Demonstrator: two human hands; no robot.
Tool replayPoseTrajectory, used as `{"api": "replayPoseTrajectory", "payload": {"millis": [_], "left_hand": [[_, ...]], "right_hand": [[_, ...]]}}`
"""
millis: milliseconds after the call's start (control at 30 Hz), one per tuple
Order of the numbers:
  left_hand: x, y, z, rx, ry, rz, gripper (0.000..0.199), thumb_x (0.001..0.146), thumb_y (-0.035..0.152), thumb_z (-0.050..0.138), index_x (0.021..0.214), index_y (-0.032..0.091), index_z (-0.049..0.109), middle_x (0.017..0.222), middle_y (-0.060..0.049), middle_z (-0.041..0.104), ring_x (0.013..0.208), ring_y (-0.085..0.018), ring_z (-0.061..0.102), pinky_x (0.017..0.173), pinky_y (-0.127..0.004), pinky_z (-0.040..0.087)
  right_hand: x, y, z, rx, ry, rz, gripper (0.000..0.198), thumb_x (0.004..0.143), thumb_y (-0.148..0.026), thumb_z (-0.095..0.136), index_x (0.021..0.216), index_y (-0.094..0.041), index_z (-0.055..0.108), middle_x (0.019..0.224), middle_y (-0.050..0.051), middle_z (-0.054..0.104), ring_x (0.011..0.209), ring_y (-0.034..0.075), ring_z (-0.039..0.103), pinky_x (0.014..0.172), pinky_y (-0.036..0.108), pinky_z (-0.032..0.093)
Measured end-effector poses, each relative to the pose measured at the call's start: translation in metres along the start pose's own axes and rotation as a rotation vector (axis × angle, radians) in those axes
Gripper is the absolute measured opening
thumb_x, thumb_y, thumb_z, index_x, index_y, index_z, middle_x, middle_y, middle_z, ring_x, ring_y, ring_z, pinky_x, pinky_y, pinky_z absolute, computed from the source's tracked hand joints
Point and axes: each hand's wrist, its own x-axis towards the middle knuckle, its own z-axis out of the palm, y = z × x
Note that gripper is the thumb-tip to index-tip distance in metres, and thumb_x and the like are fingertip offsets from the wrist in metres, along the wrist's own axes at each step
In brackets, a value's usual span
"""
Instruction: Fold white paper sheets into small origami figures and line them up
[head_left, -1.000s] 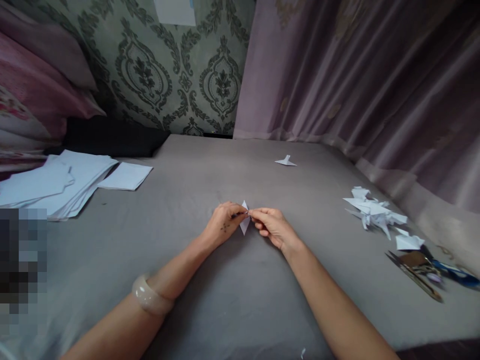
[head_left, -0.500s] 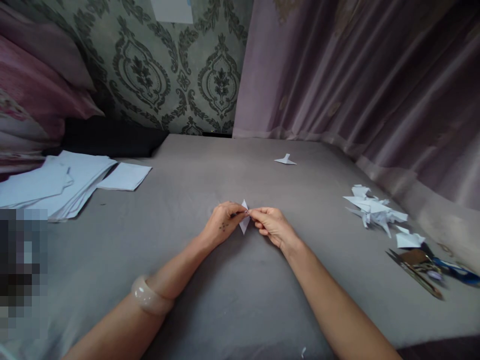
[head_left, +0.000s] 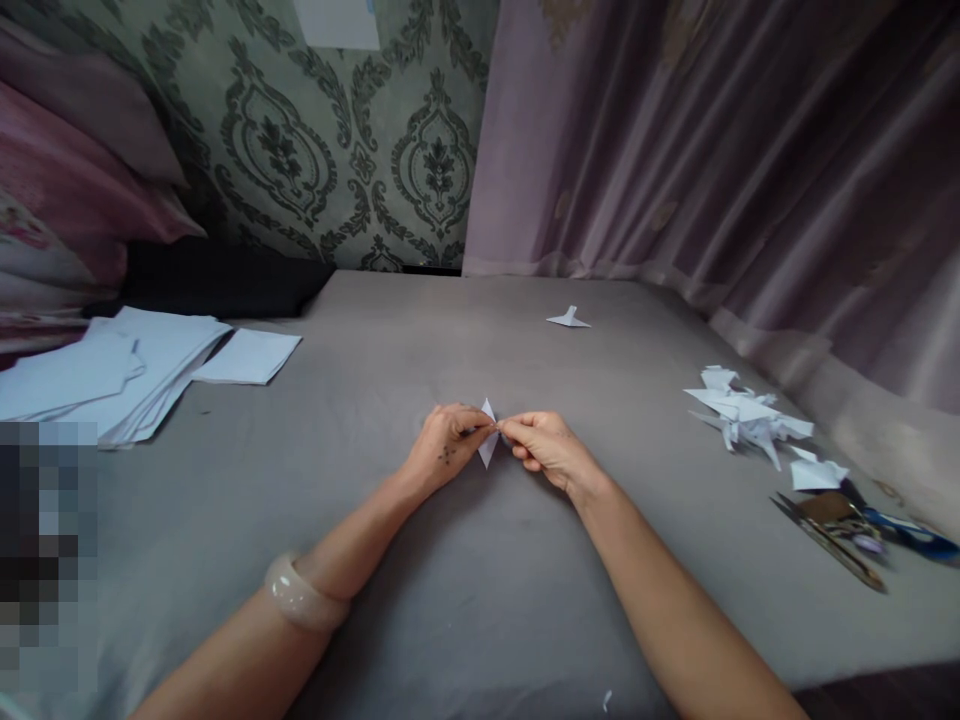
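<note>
A small folded white paper figure (head_left: 487,455) is held above the grey cloth in the middle of the view, its two pointed ends showing above and below my fingers. My left hand (head_left: 448,440) pinches it from the left between thumb and fingers. From the right, the thumb and forefinger of my right hand (head_left: 546,447) pinch the paper at its right side. The fingertips of both hands nearly meet, so the middle of the figure is hidden. A pale bangle (head_left: 304,597) circles my left forearm.
Stacked white paper sheets (head_left: 172,350) and a smaller paper pile (head_left: 251,357) lie at the left. One folded paper figure (head_left: 570,318) stands farther back. Several more paper figures (head_left: 750,415) are heaped at the right, near scissors with blue handles (head_left: 911,533) and a pointed tool (head_left: 832,545).
My right hand has shifted very slightly while still pinching the paper figure. My left hand keeps its hold, and the whole view has moved a little.
</note>
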Motion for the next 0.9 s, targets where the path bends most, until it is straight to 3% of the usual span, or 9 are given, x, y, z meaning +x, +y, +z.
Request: {"api": "replayPoseTrajectory", "payload": {"millis": [200,367,500,567,667,900], "left_hand": [[-0.002,0.003,0.000,0.074,0.007,-0.030,0.017,0.087,0.024,0.055,0.080,0.023,0.070,0.089,-0.001,0.073,0.084,-0.017,0.064,0.086,-0.032,0.043],[-0.002,-0.004,0.004,0.021,0.070,-0.004,0.016,0.086,0.022,0.055,0.082,0.022,0.070,0.088,-0.003,0.073,0.084,-0.017,0.064,0.078,-0.028,0.047],[-0.001,-0.010,0.005,0.036,0.164,-0.098,0.014,0.086,0.023,0.055,0.084,0.021,0.068,0.081,-0.003,0.070,0.076,-0.015,0.062,0.072,-0.025,0.048],[-0.002,-0.011,0.004,0.078,0.192,-0.119,0.010,0.084,0.027,0.059,0.089,0.021,0.066,0.084,-0.003,0.069,0.076,-0.016,0.060,0.073,-0.027,0.048],[-0.006,-0.011,0.001,0.184,0.235,-0.120,0.021,0.077,0.031,0.069,0.095,0.020,0.064,0.092,-0.005,0.067,0.087,-0.021,0.056,0.080,-0.034,0.046],[-0.009,-0.014,0.000,0.348,0.196,-0.145,0.009,0.077,0.027,0.065,0.077,0.019,0.068,0.093,-0.008,0.063,0.089,-0.024,0.049,0.082,-0.039,0.042]], "right_hand": [[-0.002,-0.003,-0.002,0.000,-0.011,0.008,0.023,0.070,-0.027,0.066,0.056,-0.017,0.049,0.046,-0.009,0.040,0.038,0.002,0.031,0.031,0.014,0.016],[-0.005,-0.007,-0.004,-0.007,0.045,0.014,0.024,0.069,-0.025,0.066,0.055,-0.017,0.048,0.044,-0.009,0.040,0.037,0.002,0.030,0.031,0.014,0.016],[-0.006,-0.006,-0.008,-0.013,0.114,-0.002,0.018,0.071,-0.025,0.065,0.061,-0.016,0.053,0.043,-0.009,0.041,0.036,0.002,0.032,0.032,0.014,0.018],[-0.006,-0.004,-0.010,-0.026,0.127,-0.014,0.016,0.073,-0.026,0.064,0.064,-0.016,0.055,0.043,-0.008,0.042,0.035,0.003,0.032,0.032,0.014,0.019],[-0.007,-0.002,-0.012,-0.057,0.145,-0.031,0.015,0.074,-0.026,0.064,0.066,-0.016,0.057,0.043,-0.008,0.043,0.035,0.003,0.032,0.033,0.015,0.021],[-0.010,0.001,-0.011,-0.149,0.135,-0.076,0.016,0.075,-0.030,0.063,0.069,-0.016,0.059,0.045,-0.008,0.043,0.037,0.005,0.034,0.035,0.018,0.022]]}}
